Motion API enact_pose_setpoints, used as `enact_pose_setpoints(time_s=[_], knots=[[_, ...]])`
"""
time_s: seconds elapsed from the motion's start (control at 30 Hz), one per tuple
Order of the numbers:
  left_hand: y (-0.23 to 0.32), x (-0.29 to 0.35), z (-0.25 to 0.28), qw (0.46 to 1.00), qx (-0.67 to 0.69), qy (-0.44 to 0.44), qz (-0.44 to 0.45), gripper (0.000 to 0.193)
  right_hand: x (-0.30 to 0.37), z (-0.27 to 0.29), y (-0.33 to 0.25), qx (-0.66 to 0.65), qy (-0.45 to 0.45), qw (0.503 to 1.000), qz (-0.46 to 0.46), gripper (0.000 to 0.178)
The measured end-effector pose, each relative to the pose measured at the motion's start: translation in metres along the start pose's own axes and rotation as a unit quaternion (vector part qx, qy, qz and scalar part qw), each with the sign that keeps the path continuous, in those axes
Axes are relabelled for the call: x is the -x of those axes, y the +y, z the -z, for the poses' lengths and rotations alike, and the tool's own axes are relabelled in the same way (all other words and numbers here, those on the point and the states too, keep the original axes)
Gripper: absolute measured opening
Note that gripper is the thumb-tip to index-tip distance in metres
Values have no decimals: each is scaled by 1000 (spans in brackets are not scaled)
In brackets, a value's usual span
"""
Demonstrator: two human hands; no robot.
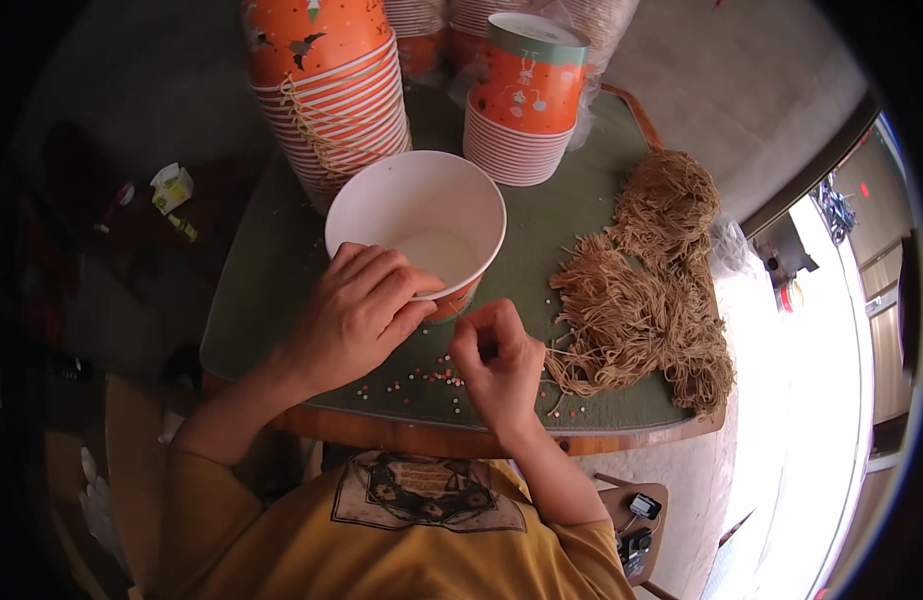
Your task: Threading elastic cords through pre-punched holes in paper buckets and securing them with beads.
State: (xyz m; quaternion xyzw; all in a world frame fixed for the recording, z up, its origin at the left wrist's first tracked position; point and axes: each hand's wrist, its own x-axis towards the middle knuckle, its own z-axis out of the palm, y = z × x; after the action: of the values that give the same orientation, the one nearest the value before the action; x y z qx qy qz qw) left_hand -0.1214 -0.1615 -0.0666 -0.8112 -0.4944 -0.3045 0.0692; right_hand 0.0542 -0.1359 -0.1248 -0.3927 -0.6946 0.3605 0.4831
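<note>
A paper bucket (416, 200), white inside and orange outside, stands tilted toward me near the middle of the table. My left hand (356, 305) grips its near rim, with the thumb outside and the fingers over the edge. Just right of the bucket, my right hand (498, 365) is closed in a pinch, apart from the rim. Whatever those fingers may hold is hidden or too small to make out. To the right lie heaped bundles of tan cord (621, 310). Small round white and orange paper dots (441, 378) are scattered on the table below the bucket.
A tall stack of orange buckets (331, 110) with cord loops hanging down its side stands at the back left. Another stack (526, 110), topped by an upside-down bucket, is at the back right. The green tabletop (271, 270) has a wooden edge. A stool (641, 520) stands lower right.
</note>
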Motion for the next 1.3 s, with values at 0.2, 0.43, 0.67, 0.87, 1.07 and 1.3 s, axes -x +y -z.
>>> enact_pose_setpoints(time_s=[0.2, 0.43, 0.67, 0.87, 1.07, 1.3], knots=[[5, -4, -6, 998, 56, -14, 38, 26, -1, 2, 3, -15, 10, 1000, -14, 14], [9, -4, -8, 997, 62, -16, 37, 32, -3, 2, 3, -27, 9, 999, -24, 14], [9, -6, -7, 992, 101, -33, 66, 30, -2, -2, 5, -29, 2, 999, -29, 13], [6, -9, -6, 990, 121, -38, 61, 27, -2, 1, 1, -19, -5, 999, -26, 10], [11, -8, -5, 999, 41, -6, 7, 43, 3, 8, 4, -20, -23, 999, -41, 8], [14, -2, -2, 992, -39, -51, -105, 20, 11, 19, -10, -109, -78, 988, -78, 8]])
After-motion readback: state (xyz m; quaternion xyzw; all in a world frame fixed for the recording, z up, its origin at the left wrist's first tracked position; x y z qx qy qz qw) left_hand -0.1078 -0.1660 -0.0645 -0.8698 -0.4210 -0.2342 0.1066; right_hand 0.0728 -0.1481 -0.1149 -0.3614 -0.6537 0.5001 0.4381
